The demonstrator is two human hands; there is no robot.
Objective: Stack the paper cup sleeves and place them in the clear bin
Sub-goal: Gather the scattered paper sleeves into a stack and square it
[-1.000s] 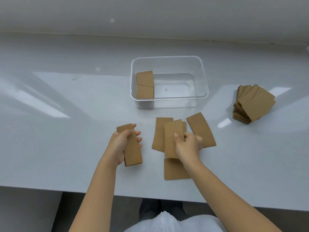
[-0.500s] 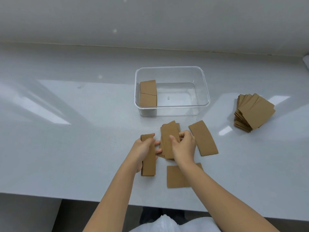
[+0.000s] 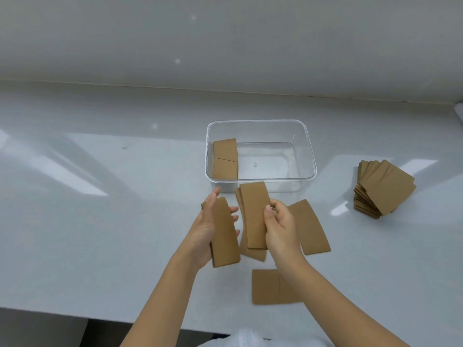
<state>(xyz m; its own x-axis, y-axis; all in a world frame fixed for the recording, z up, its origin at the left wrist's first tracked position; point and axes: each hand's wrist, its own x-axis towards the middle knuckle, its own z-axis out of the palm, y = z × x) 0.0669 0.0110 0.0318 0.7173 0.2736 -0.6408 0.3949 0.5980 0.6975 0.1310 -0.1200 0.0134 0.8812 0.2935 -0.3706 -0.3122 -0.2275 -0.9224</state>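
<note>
My left hand (image 3: 204,231) grips a small stack of brown paper sleeves (image 3: 224,234), held on edge just in front of the clear bin (image 3: 310,156). Beside it, my right hand (image 3: 280,227) pinches one sleeve (image 3: 254,216) lifted above another sleeve (image 3: 251,251) lying flat. Two more loose sleeves rest on the table: one to the right (image 3: 310,229) and one nearer me (image 3: 265,286), partly under my right forearm. Inside the bin, a stack of sleeves (image 3: 225,159) stands against its left wall.
A fanned pile of sleeves (image 3: 380,189) sits on the white table at the right. The table's front edge (image 3: 75,315) runs close to my body. A wall rises behind the table.
Both hands rose off the table and moved toward the bin. The left stack came in beside the right hand's sleeve.
</note>
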